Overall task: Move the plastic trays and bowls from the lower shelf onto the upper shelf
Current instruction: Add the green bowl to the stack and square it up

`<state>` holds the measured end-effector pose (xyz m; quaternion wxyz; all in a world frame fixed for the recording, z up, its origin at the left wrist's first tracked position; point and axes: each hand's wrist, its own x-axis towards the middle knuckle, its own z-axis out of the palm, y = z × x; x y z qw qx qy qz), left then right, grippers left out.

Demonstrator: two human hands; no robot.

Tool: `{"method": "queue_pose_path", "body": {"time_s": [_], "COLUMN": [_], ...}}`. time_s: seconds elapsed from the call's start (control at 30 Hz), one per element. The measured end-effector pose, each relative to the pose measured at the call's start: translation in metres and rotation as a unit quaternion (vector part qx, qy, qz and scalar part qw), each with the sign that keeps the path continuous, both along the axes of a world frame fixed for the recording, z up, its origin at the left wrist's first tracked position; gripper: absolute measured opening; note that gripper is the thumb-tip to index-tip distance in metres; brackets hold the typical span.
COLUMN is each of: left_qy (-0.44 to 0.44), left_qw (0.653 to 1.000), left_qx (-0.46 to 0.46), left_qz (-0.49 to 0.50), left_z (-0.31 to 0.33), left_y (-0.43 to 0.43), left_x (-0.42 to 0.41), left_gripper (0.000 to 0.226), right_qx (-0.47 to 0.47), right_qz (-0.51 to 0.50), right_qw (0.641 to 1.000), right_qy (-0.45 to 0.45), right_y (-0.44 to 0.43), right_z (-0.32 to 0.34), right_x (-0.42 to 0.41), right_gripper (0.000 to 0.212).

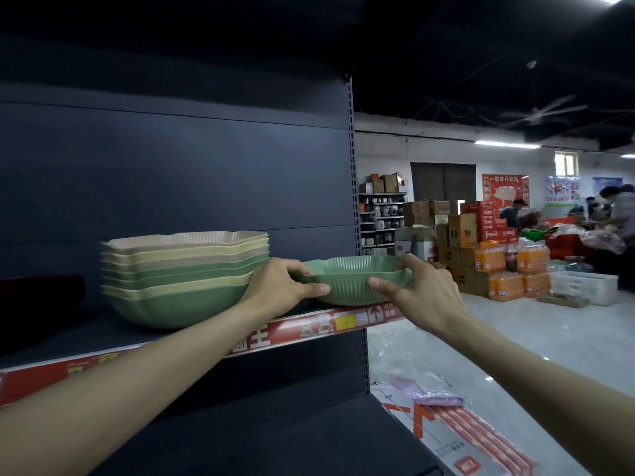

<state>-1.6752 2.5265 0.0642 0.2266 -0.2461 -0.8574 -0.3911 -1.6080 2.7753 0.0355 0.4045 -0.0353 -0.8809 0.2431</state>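
Observation:
A small green ribbed bowl [350, 280] sits at the right end of the upper shelf [103, 333], just above its red price strip. My left hand [281, 286] grips the bowl's left rim, thumb along its side. My right hand [419, 290] grips the right rim, thumb on the outer wall. To the left stands a stack of larger ribbed bowls [182, 276] in green, yellow and beige, close beside my left hand. The lower shelf [275, 441] shows only a dark surface under my arms.
A dark red box [41, 290] sits at the shelf's far left. A cardboard box with plastic wrap [446, 417] lies on the floor to the right. Stacked cartons and orange drink packs [508, 266] stand farther back, with people beyond them.

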Motion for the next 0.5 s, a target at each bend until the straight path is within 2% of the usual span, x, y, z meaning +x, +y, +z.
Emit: {"method": "queue_pose_path", "body": {"time_s": [0.1, 0.2, 0.5], "left_qy": [-0.002, 0.031, 0.181], "left_qw": [1.0, 0.999, 0.982], "left_qx": [0.013, 0.004, 0.036], "left_qz": [-0.013, -0.015, -0.049], "left_z": [0.004, 0.007, 0.039], "left_y": [0.002, 0.001, -0.023], "left_x": [0.009, 0.017, 0.05], "left_gripper": [0.039, 0.036, 0.031], "right_qx": [-0.01, -0.023, -0.086], "right_qz": [-0.001, -0.002, 0.067], "right_qw": [1.0, 0.999, 0.978], "right_qy": [0.018, 0.042, 0.176], "right_y": [0.001, -0.002, -0.03], "right_z": [0.0, -0.001, 0.011], "right_x": [0.011, 0.026, 0.057], "right_gripper": [0.066, 0.053, 0.039]}}
